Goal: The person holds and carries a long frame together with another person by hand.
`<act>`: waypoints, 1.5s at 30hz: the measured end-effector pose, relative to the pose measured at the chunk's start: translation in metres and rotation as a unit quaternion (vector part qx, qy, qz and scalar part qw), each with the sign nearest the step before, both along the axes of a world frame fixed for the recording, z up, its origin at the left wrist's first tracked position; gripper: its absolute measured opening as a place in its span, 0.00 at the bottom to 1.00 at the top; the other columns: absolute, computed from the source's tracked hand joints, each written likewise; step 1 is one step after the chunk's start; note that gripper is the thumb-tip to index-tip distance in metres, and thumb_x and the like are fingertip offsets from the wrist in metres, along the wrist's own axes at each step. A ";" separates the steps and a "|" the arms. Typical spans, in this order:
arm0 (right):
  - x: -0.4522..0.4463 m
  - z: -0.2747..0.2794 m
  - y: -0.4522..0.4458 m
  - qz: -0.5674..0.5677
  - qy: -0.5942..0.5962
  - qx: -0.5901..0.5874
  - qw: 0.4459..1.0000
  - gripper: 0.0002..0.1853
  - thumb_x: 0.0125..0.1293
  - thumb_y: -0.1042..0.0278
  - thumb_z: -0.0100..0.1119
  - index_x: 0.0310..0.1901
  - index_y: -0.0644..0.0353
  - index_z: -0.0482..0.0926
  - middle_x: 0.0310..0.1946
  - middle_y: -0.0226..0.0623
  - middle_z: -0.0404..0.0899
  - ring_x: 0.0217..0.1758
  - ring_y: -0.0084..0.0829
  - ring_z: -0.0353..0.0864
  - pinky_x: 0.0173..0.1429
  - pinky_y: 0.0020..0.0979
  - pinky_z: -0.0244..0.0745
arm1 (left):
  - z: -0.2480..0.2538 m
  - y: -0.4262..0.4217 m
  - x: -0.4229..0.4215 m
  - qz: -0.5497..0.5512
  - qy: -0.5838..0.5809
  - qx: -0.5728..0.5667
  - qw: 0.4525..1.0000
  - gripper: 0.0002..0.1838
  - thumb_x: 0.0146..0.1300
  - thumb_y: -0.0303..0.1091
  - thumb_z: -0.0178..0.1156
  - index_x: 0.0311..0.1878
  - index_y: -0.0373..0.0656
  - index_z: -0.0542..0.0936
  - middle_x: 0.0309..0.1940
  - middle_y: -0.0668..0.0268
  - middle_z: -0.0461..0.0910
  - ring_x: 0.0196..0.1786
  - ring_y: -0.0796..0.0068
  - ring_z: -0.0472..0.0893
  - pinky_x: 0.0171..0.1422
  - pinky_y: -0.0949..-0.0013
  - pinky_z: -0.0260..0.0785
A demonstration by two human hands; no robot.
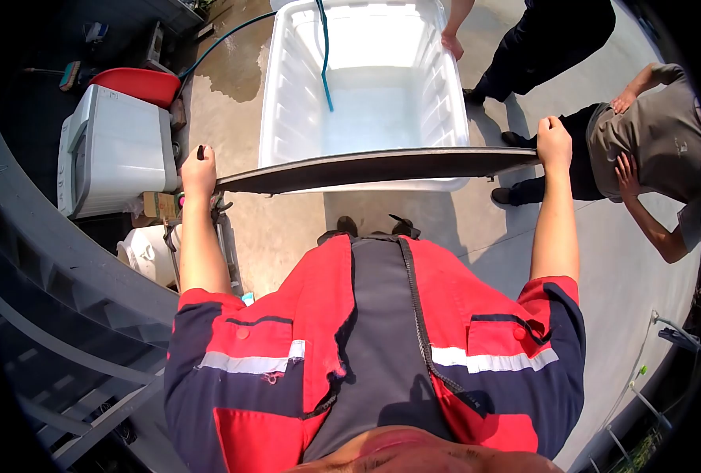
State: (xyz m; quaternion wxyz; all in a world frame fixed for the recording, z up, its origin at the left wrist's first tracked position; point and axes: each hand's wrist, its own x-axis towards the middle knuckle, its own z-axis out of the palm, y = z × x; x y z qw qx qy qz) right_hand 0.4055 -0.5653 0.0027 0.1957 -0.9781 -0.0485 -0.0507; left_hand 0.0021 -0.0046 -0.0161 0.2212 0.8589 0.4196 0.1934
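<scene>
Panel [382,167], dark and thin, stretches between the left hand [199,170] and the right hand [555,142], each curled around one end, at the near side of a white tub [284,94]; a teal hose [326,63] hangs inside.

Sunlit concrete floor [500,264] beneath you; wet patch [236,75] ahead, left of centre; boxy white appliance [122,154] and red basin [139,85] on your left, near grey beam [86,260]; hard shadows [433,217] across floor.

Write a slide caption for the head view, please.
Left hand and right hand hold a dark panel by a white tub.
</scene>
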 end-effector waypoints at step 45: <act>-0.008 -0.008 -0.022 -0.005 -0.067 0.021 0.998 0.18 0.67 0.59 0.47 0.46 0.61 0.82 0.40 0.48 0.84 0.44 0.45 0.83 0.52 0.39 0.75 | 0.020 -0.005 -0.021 -0.020 -0.058 -0.083 0.995 0.13 0.65 0.37 0.58 0.46 0.37 0.80 0.38 0.47 0.82 0.42 0.47 0.81 0.47 0.58 0.73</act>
